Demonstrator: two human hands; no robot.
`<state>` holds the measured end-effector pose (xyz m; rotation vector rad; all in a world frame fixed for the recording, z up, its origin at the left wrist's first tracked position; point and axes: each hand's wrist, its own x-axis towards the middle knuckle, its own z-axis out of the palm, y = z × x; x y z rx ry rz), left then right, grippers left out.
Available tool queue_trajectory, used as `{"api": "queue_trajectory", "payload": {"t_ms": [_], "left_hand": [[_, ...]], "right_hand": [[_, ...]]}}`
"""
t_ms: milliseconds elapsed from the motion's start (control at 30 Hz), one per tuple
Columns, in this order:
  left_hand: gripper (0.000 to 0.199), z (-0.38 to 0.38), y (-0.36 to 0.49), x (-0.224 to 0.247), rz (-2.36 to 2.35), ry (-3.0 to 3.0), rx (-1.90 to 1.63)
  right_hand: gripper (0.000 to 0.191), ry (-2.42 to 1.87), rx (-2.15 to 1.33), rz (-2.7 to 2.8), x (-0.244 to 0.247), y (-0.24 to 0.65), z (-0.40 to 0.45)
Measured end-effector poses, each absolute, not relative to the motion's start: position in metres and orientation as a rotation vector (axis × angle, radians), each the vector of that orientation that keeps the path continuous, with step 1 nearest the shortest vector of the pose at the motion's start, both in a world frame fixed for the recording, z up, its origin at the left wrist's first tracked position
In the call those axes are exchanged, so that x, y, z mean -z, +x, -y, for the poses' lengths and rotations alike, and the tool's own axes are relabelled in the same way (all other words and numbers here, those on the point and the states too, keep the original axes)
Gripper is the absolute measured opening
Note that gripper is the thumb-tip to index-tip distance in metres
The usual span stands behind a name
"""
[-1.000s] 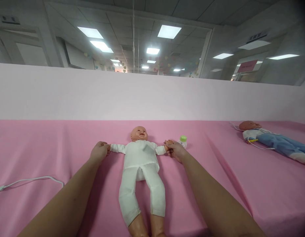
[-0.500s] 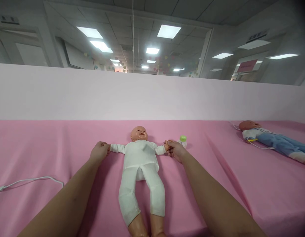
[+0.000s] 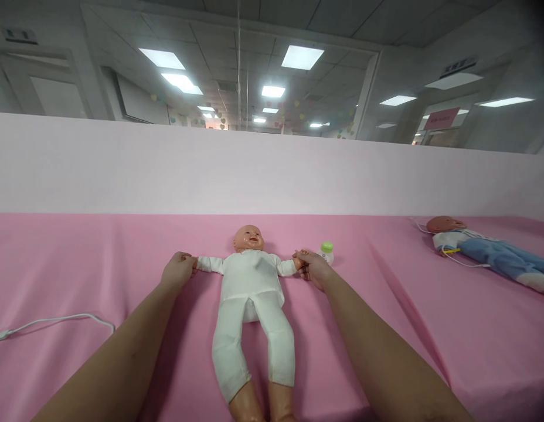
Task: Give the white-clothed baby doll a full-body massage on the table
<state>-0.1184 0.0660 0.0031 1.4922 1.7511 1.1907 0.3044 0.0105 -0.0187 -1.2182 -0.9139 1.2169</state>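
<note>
A baby doll (image 3: 253, 281) in a white top and white trousers lies face up on the pink cloth (image 3: 337, 340), its arms stretched out sideways and its bare feet toward me. My left hand (image 3: 177, 269) is closed around the doll's hand on the left side of the view. On the other side my right hand (image 3: 315, 268) grips the doll's other hand, which shows partly between thumb and fingers. Just behind my right hand stands a small white bottle (image 3: 326, 253) with a green cap, its lower part partly covered.
At the far right lies a second doll (image 3: 487, 249) in blue and white clothes, with thin white tubing around it. A white cable (image 3: 56, 319) runs over the cloth at the left. A low white wall (image 3: 272, 173) with glass above borders the back.
</note>
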Motion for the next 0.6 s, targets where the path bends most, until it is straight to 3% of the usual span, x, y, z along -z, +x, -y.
{"api": "queue_trajectory", "payload": {"t_ms": [300,600], "left_hand": [[0.017,-0.0659,-0.1191,-0.0039,-1.680,1.505,-1.167],[0.016,-0.0658,-0.1183,-0.0046,-1.696,1.507,-1.154]], "right_hand": [[0.022,-1.211,-1.236,0.905,0.0189,0.3060,-0.0099],[0.025,-1.248,-1.210,0.919,0.0190,0.3040,-0.0116]]}}
